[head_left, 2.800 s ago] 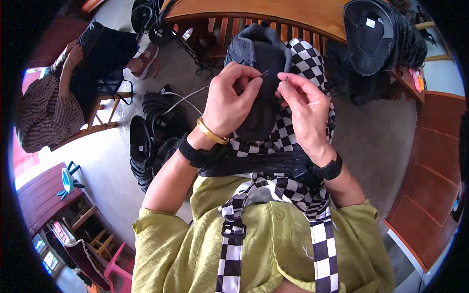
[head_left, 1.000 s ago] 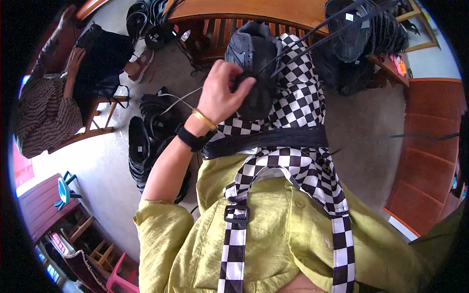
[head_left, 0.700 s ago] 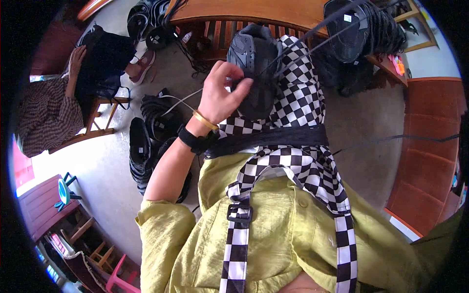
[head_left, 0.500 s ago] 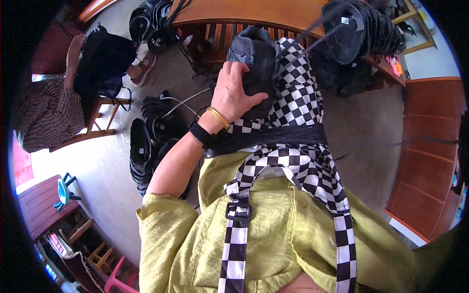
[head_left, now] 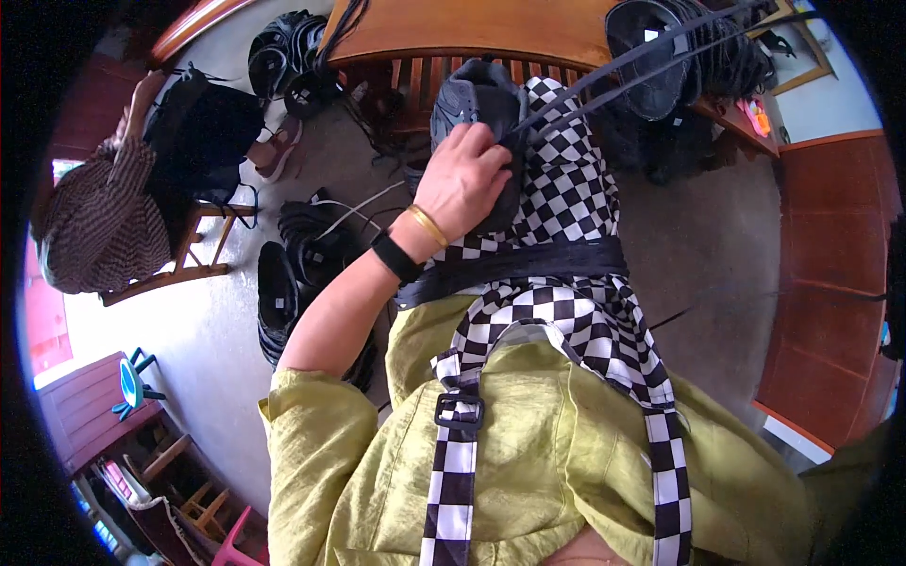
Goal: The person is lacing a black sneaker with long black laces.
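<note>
A dark grey and black sports shoe [head_left: 464, 94] rests on my lap over a black-and-white checkered apron [head_left: 571, 203], its heel end pointing away from me. My left hand [head_left: 462, 179], with a gold bracelet and a black wristband, lies on the shoe's upper. Its fingers are bent and drawn together, gripping there; whatever is under the fingertips is hidden. From the shoe, two long flat dark laces [head_left: 628, 75] stretch taut to the upper right and out of the picture. My right hand is not visible. A bundle of dark laces [head_left: 528, 272] lies across my waist.
A wooden bench [head_left: 472, 30] stands ahead. Stacked black shoe uppers [head_left: 651, 71] sit at the far right, with more piles [head_left: 280, 297] on the floor to my left. Another person's arm [head_left: 142, 104] shows at far left. A brown cabinet [head_left: 830, 274] stands right.
My left hand's fingers, spread on the shoe before, have drawn together. The blurred laces now stretch sharp and straight farther to the upper right. The person at left has shifted slightly.
</note>
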Motion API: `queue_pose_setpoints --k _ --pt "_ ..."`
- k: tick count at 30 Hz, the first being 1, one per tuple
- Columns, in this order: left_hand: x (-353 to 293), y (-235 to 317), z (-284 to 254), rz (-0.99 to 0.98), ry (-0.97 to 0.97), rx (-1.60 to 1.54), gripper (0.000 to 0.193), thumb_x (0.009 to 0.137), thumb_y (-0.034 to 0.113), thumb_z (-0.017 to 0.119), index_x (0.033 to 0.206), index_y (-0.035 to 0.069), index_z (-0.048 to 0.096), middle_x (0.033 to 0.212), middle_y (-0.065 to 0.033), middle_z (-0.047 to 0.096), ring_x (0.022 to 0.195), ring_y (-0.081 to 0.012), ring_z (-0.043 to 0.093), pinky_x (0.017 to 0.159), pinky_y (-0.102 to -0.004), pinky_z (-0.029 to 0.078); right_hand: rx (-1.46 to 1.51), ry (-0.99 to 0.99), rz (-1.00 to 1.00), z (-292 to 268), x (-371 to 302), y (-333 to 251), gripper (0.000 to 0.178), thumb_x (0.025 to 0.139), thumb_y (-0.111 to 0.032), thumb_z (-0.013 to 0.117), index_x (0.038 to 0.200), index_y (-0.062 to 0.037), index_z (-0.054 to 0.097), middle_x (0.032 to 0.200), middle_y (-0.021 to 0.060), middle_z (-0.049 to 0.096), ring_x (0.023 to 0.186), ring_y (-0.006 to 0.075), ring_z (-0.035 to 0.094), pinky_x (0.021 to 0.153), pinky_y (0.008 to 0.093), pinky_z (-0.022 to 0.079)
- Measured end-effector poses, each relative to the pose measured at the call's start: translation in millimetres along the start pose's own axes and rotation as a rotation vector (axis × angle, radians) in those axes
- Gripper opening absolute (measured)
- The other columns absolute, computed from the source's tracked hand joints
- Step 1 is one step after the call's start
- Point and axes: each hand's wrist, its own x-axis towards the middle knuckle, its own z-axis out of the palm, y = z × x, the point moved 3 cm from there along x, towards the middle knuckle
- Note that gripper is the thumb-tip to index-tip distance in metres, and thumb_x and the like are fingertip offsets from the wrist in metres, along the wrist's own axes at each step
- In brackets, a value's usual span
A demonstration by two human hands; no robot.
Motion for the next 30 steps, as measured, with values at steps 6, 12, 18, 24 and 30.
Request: queue_pose_setpoints --k 6,12,18,24,30 --pt "13.4 -1.8 7.1 0.100 -0.231 0.155 0.009 0.082 0.013 0.070 0.087 0.005 0.068 0.096 -0.0106 0.053 0.096 -0.0294 0.053 0.085 -0.0387 0.048 -0.051 -0.054 -0.027 40.5 -5.8 -9.5 0.010 0.097 -0.014 0.061 0.100 -0.0052 0.065 0.086 0.0056 0.064 0.073 0.0134 0.062 0.067 0.0270 0.050" --pt "7.3 -6.7 8.1 0.043 -0.332 0.236 0.016 0.085 0.015 0.068 0.092 0.001 0.063 0.101 -0.0134 0.050 0.100 -0.0317 0.050 0.088 -0.0400 0.047 -0.086 -0.141 -0.074 119.9 -9.8 0.8 0.014 0.092 -0.011 0.065 0.104 -0.0031 0.063 0.090 0.0089 0.064 0.075 0.0170 0.064 0.068 0.0322 0.051" --pt "24.2 -10.3 1.6 0.143 -0.364 -0.013 0.011 0.084 0.009 0.066 0.092 0.003 0.062 0.100 -0.0137 0.053 0.098 -0.0324 0.053 0.086 -0.0394 0.048 0.018 -0.059 -0.257 203.7 -10.3 17.2 0.026 0.086 -0.012 0.069 0.109 -0.0019 0.064 0.105 0.0149 0.065 0.094 0.0365 0.065 0.084 0.0431 0.053" --pt "27.0 1.3 4.0 0.383 -0.433 0.251 0.010 0.080 0.010 0.062 0.088 0.006 0.062 0.097 -0.0095 0.059 0.098 -0.0266 0.057 0.083 -0.0353 0.049 0.029 -0.032 -0.356 201.5 9.2 22.3 0.009 0.084 -0.005 0.070 0.092 -0.0019 0.073 0.086 0.0126 0.061 0.081 0.0310 0.062 0.073 0.0395 0.051" --pt "26.8 12.2 10.8 0.555 -0.468 0.517 0.011 0.079 0.014 0.060 0.087 0.007 0.062 0.094 -0.0067 0.059 0.099 -0.0225 0.057 0.077 -0.0330 0.047 -0.033 -0.157 -0.312 200.7 28.6 23.0 0.013 0.085 -0.014 0.069 0.088 -0.0014 0.072 0.087 0.0119 0.061 0.084 0.0320 0.064 0.077 0.0443 0.050"
